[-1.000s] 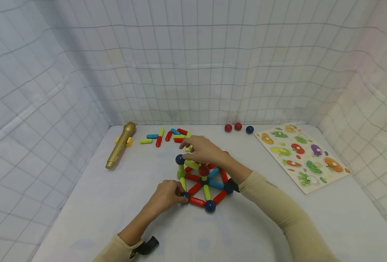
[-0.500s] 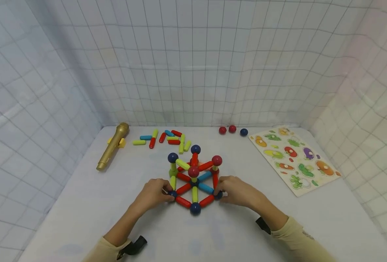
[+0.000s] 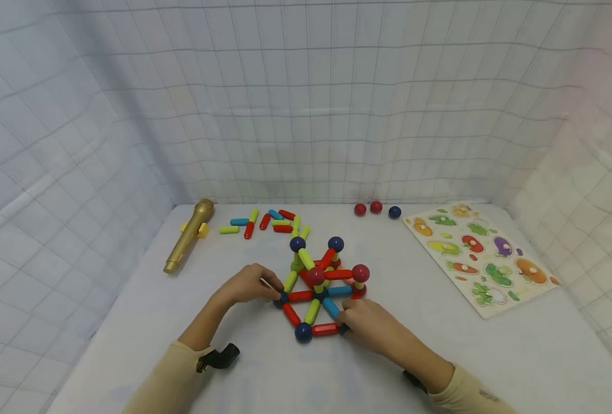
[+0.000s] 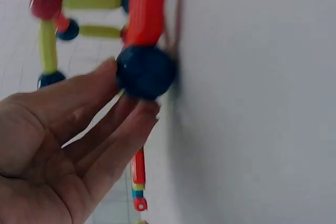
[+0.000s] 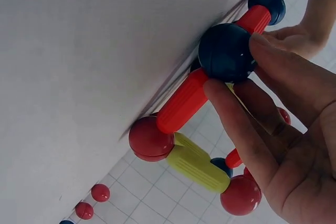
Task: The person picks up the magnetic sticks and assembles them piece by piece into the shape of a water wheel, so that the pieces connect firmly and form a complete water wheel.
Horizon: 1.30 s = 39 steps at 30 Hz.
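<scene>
The white tabletop (image 3: 492, 356) carries a rod-and-ball frame (image 3: 321, 287) at its middle, with a gold toy microphone (image 3: 188, 236) well to its left, loose coloured rods (image 3: 264, 221) just behind it, three balls (image 3: 375, 209) behind and to its right, and a vegetable puzzle board (image 3: 484, 256) far right.

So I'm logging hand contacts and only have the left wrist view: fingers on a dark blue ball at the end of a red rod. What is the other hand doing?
Observer: The right hand pinches another dark blue ball, at the near right corner of the structure.
Operator: Anything loose nearby?
Observer: Spare rods lie behind the structure, toward the back wall.
Operator: And further out?
Observer: A gold toy microphone lies at far left, a puzzle board at right.
</scene>
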{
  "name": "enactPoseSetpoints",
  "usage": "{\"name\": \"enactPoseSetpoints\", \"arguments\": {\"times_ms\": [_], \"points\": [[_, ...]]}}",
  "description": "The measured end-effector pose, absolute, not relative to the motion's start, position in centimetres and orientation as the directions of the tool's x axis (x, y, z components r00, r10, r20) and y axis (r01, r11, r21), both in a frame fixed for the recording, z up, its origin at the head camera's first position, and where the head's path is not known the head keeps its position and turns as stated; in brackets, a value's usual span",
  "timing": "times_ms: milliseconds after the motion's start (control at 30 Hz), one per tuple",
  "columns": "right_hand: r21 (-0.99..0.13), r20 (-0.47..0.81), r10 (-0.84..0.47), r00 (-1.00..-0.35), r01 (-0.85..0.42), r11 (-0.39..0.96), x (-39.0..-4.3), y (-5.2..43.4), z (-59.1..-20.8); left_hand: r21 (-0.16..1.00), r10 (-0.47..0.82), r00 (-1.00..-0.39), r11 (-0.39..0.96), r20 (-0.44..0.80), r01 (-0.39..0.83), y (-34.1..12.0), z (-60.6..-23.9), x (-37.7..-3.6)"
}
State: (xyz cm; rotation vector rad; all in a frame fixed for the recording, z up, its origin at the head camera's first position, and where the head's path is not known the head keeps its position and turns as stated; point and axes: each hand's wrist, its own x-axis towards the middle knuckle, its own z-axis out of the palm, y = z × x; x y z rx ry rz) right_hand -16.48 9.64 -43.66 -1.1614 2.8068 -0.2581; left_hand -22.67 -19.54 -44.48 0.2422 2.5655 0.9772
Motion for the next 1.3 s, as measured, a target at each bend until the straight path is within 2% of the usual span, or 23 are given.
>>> {"name": "enactPoseSetpoints", "arguments": {"times_ms": [100,200,267,400,500,700,1300], "points": [[-0.194,-0.014,-0.719,-0.694,-0.704,0.683,-16.3,9.2,-43.6,0.652,0.184,-0.949,0.758,-0.255,-0.028,-19.8,-44.6,-25.0],[-0.198,-0.013,-0.722,-0.692,-0.706,0.68,-16.4,8.9,-43.7,0.584,0.034,-0.986,0.809,-0.166,-0.07,-18.9,-44.6,-28.0],[-0.2,-0.014,-0.721,-0.693,-0.705,0.681,-16.4,8.8,-43.7,0.53,-0.052,-0.991,0.841,-0.12,-0.108,-17.9,-44.5,-29.8],[-0.2,-0.01,-0.72,-0.694,-0.704,0.681,-16.4,8.6,-43.8,0.426,-0.116,-0.99,0.894,-0.078,-0.138,-16.5,-44.0,-32.3],[-0.194,-0.005,-0.723,-0.691,-0.709,0.678,-16.4,8.4,-43.8,0.393,-0.08,-0.994,0.914,-0.067,-0.101,-16.3,-44.1,-33.0],[-0.171,-0.004,-0.722,-0.692,-0.711,0.683,-16.3,8.5,-43.9,0.416,0.021,-0.999,0.909,-0.034,0.005,-16.8,-44.7,-33.3],[-0.165,-0.009,-0.696,-0.718,-0.685,0.709,-16.3,9.6,-43.8,0.287,0.097,-0.974,0.957,-0.203,0.036,-16.6,-44.5,-32.8]]}}
